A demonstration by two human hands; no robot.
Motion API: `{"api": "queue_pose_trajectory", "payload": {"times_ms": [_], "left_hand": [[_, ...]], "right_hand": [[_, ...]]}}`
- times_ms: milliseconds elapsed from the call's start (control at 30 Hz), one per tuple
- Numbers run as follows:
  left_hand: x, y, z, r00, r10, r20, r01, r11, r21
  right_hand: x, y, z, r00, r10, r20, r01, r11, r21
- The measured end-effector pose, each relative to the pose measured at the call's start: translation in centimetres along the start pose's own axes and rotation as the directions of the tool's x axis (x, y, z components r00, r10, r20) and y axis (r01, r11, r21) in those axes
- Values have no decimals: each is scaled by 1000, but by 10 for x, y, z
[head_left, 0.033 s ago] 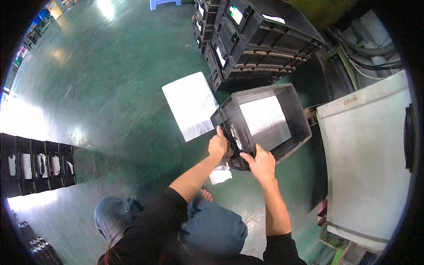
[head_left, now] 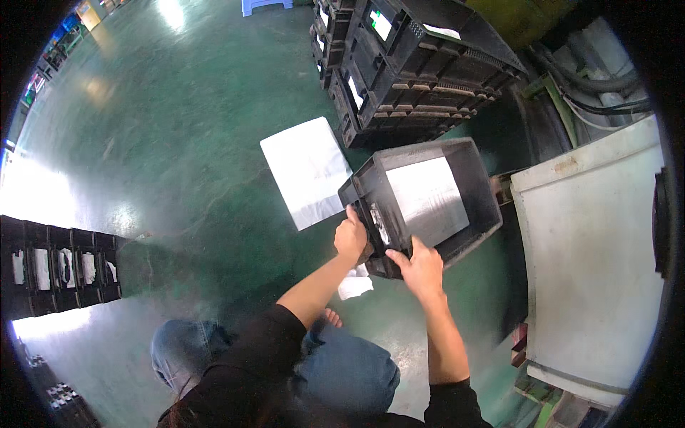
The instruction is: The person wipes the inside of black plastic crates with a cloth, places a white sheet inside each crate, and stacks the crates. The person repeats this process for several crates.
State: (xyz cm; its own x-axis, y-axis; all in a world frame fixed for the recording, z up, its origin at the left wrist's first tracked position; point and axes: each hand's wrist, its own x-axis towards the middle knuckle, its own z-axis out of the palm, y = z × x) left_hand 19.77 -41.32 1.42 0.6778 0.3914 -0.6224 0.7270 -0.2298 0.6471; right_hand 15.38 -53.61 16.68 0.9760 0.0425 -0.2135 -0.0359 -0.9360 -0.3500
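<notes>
I see left hand (head_left: 350, 237), right hand (head_left: 424, 272) clamped on black crate (head_left: 479, 178), white sheet (head_left: 428, 196) inside; beyond crate's left edge spreads green floor (head_left: 193, 128).

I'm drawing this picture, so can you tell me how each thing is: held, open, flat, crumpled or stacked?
Black crate: open-topped, held
Left hand: closed on its near edge
Right hand: closed on its near edge
Inside sheet: lying flat
Floor sheet: lying flat
Small white piece: crumpled
Crates ahead: stacked
Crates at left: stacked

Both hands (head_left: 350, 239) (head_left: 424, 271) forward; thumbs (head_left: 350, 213) extended
</notes>
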Motion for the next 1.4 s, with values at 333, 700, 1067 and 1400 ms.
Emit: {"api": "queue_pose_trajectory", "payload": {"times_ms": [333, 700, 1067, 1400], "left_hand": [[51, -35, -10, 981, 192, 41, -196, 941, 275], [-30, -172, -402, 783, -260, 565, -356, 558, 750], [-149, -306, -455, 992, 23, 121, -41, 988, 150], [-172, -323, -426, 997, -43, -67, 39, 997, -64]], "right_hand": [[-82, -50, -154, 996, -86, 28, 56, 836, 546], [-38, -240, 20, 533, -767, 357, 795, 598, 99], [-75, -266, 272, 353, -750, 559, 864, 491, 114], [131, -323, 300, 865, -365, 345, 461, 849, -258]]}}
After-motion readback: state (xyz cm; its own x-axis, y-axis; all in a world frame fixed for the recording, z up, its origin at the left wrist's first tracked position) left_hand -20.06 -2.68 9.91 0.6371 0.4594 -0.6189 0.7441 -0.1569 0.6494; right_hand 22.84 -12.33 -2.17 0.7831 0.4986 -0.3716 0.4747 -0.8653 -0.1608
